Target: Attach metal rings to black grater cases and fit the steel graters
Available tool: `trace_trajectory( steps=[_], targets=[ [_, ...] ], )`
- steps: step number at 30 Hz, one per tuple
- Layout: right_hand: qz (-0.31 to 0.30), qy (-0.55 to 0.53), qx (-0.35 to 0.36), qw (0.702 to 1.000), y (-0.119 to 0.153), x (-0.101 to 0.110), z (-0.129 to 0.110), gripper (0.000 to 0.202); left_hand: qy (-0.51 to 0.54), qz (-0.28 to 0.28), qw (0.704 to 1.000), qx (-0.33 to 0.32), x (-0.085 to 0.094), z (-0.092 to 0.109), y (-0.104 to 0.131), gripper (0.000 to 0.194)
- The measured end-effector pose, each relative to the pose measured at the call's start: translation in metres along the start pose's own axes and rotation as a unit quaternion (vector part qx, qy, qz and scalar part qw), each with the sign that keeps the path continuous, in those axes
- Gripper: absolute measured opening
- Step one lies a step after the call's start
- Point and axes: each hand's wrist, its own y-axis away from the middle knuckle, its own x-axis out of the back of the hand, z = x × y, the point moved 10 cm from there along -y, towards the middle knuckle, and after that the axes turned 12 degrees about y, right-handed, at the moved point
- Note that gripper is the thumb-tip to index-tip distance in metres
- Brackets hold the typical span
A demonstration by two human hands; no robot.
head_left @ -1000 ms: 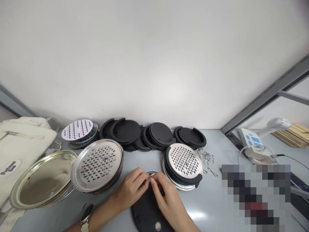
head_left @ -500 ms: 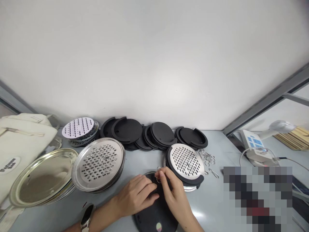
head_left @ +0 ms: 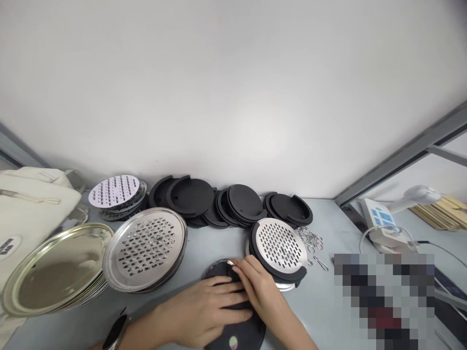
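Observation:
A round black disc [head_left: 233, 335] lies at the front middle of the table, partly hidden under both hands. My left hand [head_left: 207, 308] rests on it palm down, its fingers stretched out and slightly apart. At the disc's far edge, my right hand [head_left: 260, 282] has its fingers pinched together around a small metal wire clip [head_left: 230, 263]. Only a shiny tip of that clip shows. Just right of my right hand is a silver perforated grater disc [head_left: 280, 243] seated in a black holder. Loose wire clips [head_left: 312, 238] lie beyond it.
On the left stand stacks of silver grater plates [head_left: 146, 284] and gold-toned round plates [head_left: 14, 308]. Black round holders [head_left: 191, 194] line the wall. A cream bag [head_left: 32, 199] sits far left; a white scanner [head_left: 419, 194] and device stand at the right.
My left hand has moved further onto the disc and flattened out. My right hand's fingers have lowered and closed over the clip, whose ring showed before. The view has shifted slightly.

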Motion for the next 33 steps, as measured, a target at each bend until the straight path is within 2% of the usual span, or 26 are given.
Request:
trace_trajectory(
  steps=[5, 9, 11, 12, 14, 15, 17, 19, 22, 27, 30, 33],
  targets=[
    [0.007, -0.009, -0.013, 1.0, -0.003, -0.002, 0.001, 0.016, 0.016, -0.005, 1.0, 0.01, 0.02, -0.002, 0.021, 0.055],
    [-0.049, 0.044, -0.013, 0.998, -0.008, -0.02, -0.004, 0.015, 0.007, 0.015, 0.999, 0.046, 0.029, 0.001, 0.034, 0.046],
    [-0.061, 0.067, -0.006, 0.996, -0.01, -0.025, -0.008, 0.015, -0.037, 0.063, 0.993, 0.097, 0.028, -0.005, 0.038, 0.041],
    [-0.062, 0.074, -0.004, 0.995, -0.011, -0.027, -0.008, 0.015, -0.069, 0.108, 0.981, 0.145, 0.03, -0.014, 0.043, 0.037],
    [-0.066, 0.077, -0.002, 0.995, -0.012, -0.03, -0.009, 0.016, -0.14, 0.224, 0.931, 0.25, 0.037, -0.032, 0.059, 0.023],
    [-0.071, 0.075, 0.0, 0.995, -0.011, -0.03, -0.009, 0.016, -0.168, 0.245, 0.915, 0.273, 0.034, -0.037, 0.063, 0.019],
    [-0.082, 0.074, 0.008, 0.994, -0.01, -0.031, -0.01, 0.016, -0.215, 0.266, 0.896, 0.284, 0.029, -0.043, 0.064, 0.029],
    [-0.093, 0.081, 0.022, 0.992, -0.009, -0.03, -0.013, 0.016, -0.228, 0.257, 0.891, 0.296, 0.026, -0.05, 0.059, 0.025],
    [-0.102, 0.099, 0.038, 0.989, -0.012, -0.026, -0.016, 0.016, -0.221, 0.221, 0.9, 0.304, 0.027, -0.056, 0.044, 0.012],
    [-0.065, 0.136, 0.026, 0.988, -0.021, -0.018, -0.011, 0.016, -0.214, 0.182, 0.929, 0.24, 0.025, -0.048, 0.02, 0.007],
    [-0.079, 0.177, 0.033, 0.981, -0.022, -0.026, -0.008, 0.015, -0.217, 0.184, 0.935, 0.213, 0.024, -0.045, 0.015, 0.006],
    [-0.107, 0.199, 0.041, 0.973, -0.02, -0.035, -0.005, 0.015, -0.214, 0.212, 0.929, 0.214, 0.027, -0.045, 0.018, 0.005]
  ],
)
